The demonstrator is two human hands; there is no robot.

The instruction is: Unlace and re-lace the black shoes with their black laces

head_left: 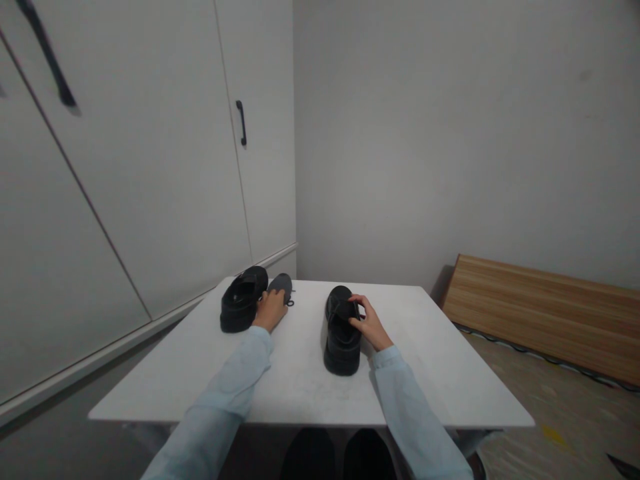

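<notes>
Two black shoes are on the white table (300, 393). The left shoe (240, 308) stands at the far left, its toe pointing away. Beside it lies a flat grey insole (281, 283), with a thin black lace (291, 303) curling out at its right. My left hand (271, 311) is closed over the near part of the insole, close to the left shoe; its fingertips are partly hidden. Nearer the middle, the right shoe (342, 350) stands toe-away. My right hand (369, 323) pinches the right side of its opening, near the tongue, thumb and fingers curved around the edge.
Tall white cupboards (165, 147) with dark handles (241, 123) run along the left. Behind the table is a grey wall (450, 147). A wood-grain panel (540, 313) leans by the wall at the right. My knees (310, 457) are under the table's front edge.
</notes>
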